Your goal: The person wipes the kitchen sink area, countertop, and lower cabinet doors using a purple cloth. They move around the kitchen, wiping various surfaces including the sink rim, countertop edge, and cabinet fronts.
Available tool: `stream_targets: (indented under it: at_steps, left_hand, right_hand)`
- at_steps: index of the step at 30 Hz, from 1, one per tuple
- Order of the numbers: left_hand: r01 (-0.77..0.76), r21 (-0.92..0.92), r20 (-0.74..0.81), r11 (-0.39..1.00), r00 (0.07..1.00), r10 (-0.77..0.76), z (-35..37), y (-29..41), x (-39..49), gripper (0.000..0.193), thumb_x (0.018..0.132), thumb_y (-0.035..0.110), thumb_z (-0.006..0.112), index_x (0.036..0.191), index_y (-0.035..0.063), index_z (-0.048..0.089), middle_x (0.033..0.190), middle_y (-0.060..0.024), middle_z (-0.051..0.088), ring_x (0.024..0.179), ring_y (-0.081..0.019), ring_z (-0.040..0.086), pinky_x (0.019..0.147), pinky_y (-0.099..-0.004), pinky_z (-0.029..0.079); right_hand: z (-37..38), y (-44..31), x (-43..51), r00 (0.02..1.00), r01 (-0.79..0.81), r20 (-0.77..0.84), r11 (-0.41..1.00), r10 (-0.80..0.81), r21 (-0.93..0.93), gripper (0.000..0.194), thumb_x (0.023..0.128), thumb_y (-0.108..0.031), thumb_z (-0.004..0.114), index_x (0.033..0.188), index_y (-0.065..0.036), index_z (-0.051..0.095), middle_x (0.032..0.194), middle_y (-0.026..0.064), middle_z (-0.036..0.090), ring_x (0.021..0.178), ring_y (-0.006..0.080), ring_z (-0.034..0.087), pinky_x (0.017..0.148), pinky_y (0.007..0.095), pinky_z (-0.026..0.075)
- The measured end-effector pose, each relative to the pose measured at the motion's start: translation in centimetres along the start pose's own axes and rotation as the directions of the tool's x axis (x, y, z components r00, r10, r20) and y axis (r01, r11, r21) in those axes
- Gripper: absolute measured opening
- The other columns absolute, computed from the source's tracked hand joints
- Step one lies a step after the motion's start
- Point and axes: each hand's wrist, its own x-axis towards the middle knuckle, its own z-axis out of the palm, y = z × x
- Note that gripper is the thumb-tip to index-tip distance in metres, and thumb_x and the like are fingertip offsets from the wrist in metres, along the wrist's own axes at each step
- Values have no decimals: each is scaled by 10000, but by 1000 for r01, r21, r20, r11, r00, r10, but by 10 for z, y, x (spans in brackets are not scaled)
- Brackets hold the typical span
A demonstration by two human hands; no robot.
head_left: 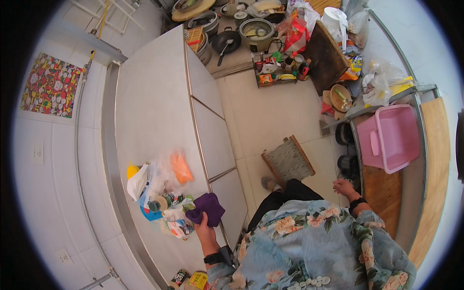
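My left hand [206, 227] grips a folded purple cloth [208, 210] over the front edge of a long pale cabinet top [152, 90]. Right beside the cloth lies a cluster of goods: a jar with a green lid [164, 202], crumpled plastic packets [177, 221], a clear plastic bag [161, 181] and an orange item [181, 167]. On my other side, my right hand [343, 187] hangs at waist height with its fingers loosely bent. I see nothing held in it, but its inner side is hidden.
A small wooden stool [289, 159] stands on the tiled floor before my feet. To the right, a pink plastic basin [397, 137] rests on a metal-framed rack. Ahead are a wok [226, 40], a rice cooker [256, 33] and a wire condiment rack [277, 69]. More containers [188, 280] stand near my left elbow.
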Motion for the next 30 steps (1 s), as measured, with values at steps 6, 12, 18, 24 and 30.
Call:
stream_targets:
  at_steps: [6, 12, 18, 24, 30]
  left_hand:
    - [37, -12, 68, 999, 997, -36, 6, 10, 1, 437, 950, 18, 633, 1369, 26, 508, 1283, -131, 621, 1131, -278, 638, 962, -439, 548]
    - [79, -42, 24, 996, 997, -78, 9, 13, 5, 494, 942, 18, 642, 1404, 42, 472, 1288, -136, 613, 1131, -293, 637, 954, -451, 553]
    - [-88, -39, -71, 995, 994, 85, 26, 0, -2, 491, 937, 45, 653, 1396, 38, 480, 1263, -132, 627, 1113, -299, 645, 953, -451, 555]
    - [-65, 48, -63, 997, 996, 68, 12, -12, 17, 426, 970, 138, 629, 1360, 6, 522, 1252, -134, 643, 1109, -283, 651, 971, -417, 543]
    - [-39, 135, -71, 990, 996, 49, 4, -15, 22, 402, 1015, 211, 578, 1326, -43, 550, 1251, -158, 649, 1112, -279, 648, 975, -399, 534]
  right_hand:
    - [-2, 10, -9, 995, -96, 40, 994, 94, 47, 215, 938, -230, 612, 965, -20, 653, 793, 72, 683, 660, 168, 679, 583, 302, 539]
    - [-17, 47, -21, 974, -223, 30, 975, 224, -21, 233, 922, -227, 632, 964, -2, 670, 801, 101, 701, 664, 189, 696, 565, 321, 542]
    - [-46, 33, 36, 975, -114, 175, 981, 140, -155, 244, 896, -223, 661, 934, 18, 678, 785, 126, 698, 657, 210, 697, 569, 347, 551]
    - [-79, -24, 79, 994, 109, -34, 988, -106, 113, 236, 915, -217, 652, 938, 15, 688, 762, 96, 690, 637, 191, 681, 592, 353, 553]
    - [-118, 12, 72, 990, 132, -37, 991, -133, -37, 197, 904, -207, 638, 888, -27, 717, 762, 104, 700, 615, 212, 683, 592, 362, 558]
